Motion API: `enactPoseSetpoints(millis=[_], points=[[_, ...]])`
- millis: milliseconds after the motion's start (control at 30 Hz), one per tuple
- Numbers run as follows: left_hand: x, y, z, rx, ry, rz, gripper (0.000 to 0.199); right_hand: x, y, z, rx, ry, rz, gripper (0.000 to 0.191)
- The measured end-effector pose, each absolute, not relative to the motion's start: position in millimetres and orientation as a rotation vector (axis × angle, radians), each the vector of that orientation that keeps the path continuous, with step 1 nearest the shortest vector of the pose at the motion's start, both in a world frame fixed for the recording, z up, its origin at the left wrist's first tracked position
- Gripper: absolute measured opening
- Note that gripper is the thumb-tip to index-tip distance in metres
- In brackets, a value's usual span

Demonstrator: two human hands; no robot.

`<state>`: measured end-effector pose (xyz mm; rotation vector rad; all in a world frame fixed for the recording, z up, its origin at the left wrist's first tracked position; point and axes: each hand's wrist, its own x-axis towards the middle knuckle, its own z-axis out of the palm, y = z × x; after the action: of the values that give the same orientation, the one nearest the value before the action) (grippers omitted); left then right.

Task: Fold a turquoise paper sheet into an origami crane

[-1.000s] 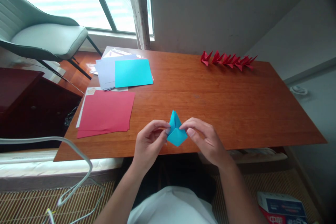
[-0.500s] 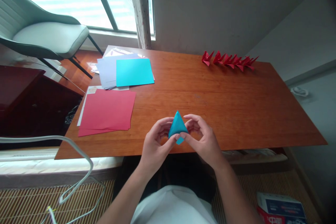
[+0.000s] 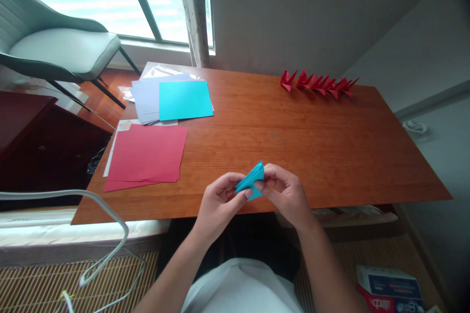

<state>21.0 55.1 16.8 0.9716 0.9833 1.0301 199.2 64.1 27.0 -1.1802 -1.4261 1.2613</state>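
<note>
Between my two hands is a small piece of folded blue paper (image 3: pixel 253 179), held just above the table's near edge. Its layers show along a slanted upper edge, with the tip pointing up and to the right. My left hand (image 3: pixel 221 200) pinches its left corner between thumb and fingers. On the other side, my right hand (image 3: pixel 288 193) grips the right part, thumb in front and fingers behind. Parts of the paper are covered by my fingertips.
Red paper sheets (image 3: pixel 147 154) lie on the left of the wooden table (image 3: pixel 312 146). Behind them are a blue sheet (image 3: pixel 186 101) and pale sheets (image 3: pixel 146 100). Several red folded paper cranes (image 3: pixel 318 84) line the far right. A white cable (image 3: pixel 110 208) loops at the near left.
The blue paper has gone from an upright triangle facing me to a narrower, slanted shape. My right hand has shifted its grip, and the view has moved slightly.
</note>
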Motion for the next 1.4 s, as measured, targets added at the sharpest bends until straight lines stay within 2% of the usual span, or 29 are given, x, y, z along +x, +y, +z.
enactPoseSetpoints(millis=[167, 433, 800, 1100, 1400], points=[[25.0, 52.4, 15.7, 1.009, 0.993, 0.942, 0.019, 198.0, 63.3, 19.4, -1.210, -1.231, 1.255, 0.019], [24.6, 55.9, 22.4, 0.970, 0.993, 0.883, 0.028, 195.3, 66.1, 17.8, -1.321, -1.102, 1.261, 0.024], [26.9, 68.2, 21.5, 0.875, 1.090, 1.061, 0.031, 190.5, 65.9, 27.9, -1.246, -1.256, 1.481, 0.022], [23.4, 66.9, 14.2, 0.978, 1.005, 1.018, 0.019, 193.4, 65.6, 15.7, -1.208, -1.167, 1.429, 0.016], [19.7, 66.3, 9.9, 1.258, 1.039, 1.102, 0.001, 201.5, 64.9, 21.3, -1.204, -1.536, 1.123, 0.003]])
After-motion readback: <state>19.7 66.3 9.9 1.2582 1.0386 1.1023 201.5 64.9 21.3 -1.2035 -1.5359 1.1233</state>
